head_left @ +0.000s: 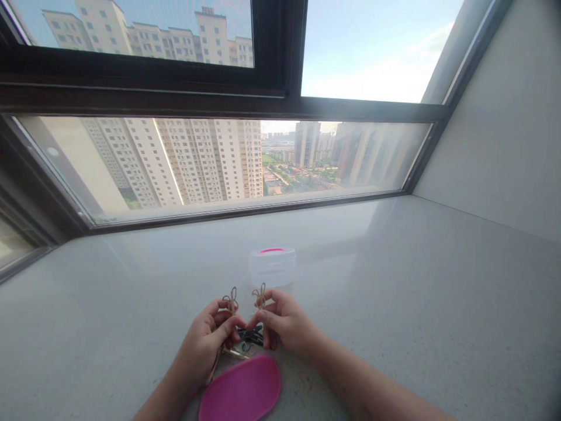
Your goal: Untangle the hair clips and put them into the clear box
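Note:
My left hand pinches a thin gold-brown clip topped by a bow of looped wire, held upright. A similar bow-topped clip stands between the thumb and fingers of my right hand. Both hands are close together, their fingertips almost meeting. Under them lies a small pile of black clips, partly hidden by the fingers. Beside the pile are gold-coloured clips. Nearest to me is a pink oval lid or tray, its lower edge cut off by the frame.
A clear plastic box with a pink strip on top stands just beyond my hands. All this rests on a pale speckled sill. Dark window frames cross the back, and a white wall rises on the right.

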`<state>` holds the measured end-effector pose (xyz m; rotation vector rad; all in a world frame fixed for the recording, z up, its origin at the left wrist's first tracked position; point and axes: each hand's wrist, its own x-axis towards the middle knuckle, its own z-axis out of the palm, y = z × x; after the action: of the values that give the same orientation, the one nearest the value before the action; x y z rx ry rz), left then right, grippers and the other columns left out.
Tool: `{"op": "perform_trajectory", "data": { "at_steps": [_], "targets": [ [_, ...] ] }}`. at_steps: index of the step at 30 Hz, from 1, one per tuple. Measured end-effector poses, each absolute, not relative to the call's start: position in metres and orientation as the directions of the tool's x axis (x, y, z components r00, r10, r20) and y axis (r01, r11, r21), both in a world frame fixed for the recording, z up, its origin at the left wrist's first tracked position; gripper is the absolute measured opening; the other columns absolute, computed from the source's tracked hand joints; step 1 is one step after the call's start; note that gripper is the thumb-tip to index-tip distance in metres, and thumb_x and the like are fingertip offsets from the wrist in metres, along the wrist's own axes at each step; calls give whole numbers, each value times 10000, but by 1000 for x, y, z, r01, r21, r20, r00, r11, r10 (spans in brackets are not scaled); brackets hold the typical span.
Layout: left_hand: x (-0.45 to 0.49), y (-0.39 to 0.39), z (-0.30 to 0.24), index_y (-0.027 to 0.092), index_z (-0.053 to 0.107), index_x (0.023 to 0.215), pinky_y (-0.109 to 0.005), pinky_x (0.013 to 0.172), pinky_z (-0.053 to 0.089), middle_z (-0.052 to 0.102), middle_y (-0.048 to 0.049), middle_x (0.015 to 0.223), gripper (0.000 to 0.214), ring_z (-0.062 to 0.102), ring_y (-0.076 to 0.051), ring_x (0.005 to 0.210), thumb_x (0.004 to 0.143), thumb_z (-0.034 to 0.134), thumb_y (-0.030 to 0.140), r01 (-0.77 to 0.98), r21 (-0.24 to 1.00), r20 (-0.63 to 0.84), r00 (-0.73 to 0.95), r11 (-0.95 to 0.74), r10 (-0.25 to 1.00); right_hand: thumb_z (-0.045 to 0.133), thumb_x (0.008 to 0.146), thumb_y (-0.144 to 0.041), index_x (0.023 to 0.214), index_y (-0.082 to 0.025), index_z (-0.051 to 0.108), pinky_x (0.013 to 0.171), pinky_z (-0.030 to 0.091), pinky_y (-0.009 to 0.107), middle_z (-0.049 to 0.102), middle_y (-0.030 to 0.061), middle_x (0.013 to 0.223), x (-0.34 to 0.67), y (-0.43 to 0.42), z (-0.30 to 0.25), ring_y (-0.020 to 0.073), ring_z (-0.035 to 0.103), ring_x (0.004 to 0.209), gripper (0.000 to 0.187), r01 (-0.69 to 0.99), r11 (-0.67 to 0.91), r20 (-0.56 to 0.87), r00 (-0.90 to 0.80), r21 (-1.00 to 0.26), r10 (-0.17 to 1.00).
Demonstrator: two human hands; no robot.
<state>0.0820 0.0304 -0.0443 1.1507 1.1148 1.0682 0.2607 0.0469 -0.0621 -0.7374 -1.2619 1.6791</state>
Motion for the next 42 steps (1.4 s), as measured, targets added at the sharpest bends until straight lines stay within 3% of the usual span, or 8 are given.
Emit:
{"op": "perform_trajectory", "data": {
  "at_steps": [11,25,42],
  "targets": [
    [84,31,-42,169,544,863,-210,490,401,699,-12,662,399,543,-109,509,659,766,431,-54,992,-107,132,115,985,693,742,-443,881,-204,399,312,344,141,729,28,708,261,47,-66,77,523,343,403,-327,-90,68,-441,-941,895],
    [84,31,-44,162,533,875,-210,479,394,689,-12,667,494,545,-106,496,616,778,504,-66,990,-116,129,125,985,705,710,-512,885,-203,416,334,336,154,713,23,707,263,46,-63,80,524,354,458,-278,-113,22,-441,-954,897],
    [84,32,-48,155,564,886,-211,468,389,681,-6,650,455,545,-109,486,629,782,461,-117,985,-108,135,124,985,707,712,-496,876,-202,405,310,333,144,719,23,702,262,47,-65,80,524,339,452,-299,-118,29,-445,-947,895]
  ]
}}
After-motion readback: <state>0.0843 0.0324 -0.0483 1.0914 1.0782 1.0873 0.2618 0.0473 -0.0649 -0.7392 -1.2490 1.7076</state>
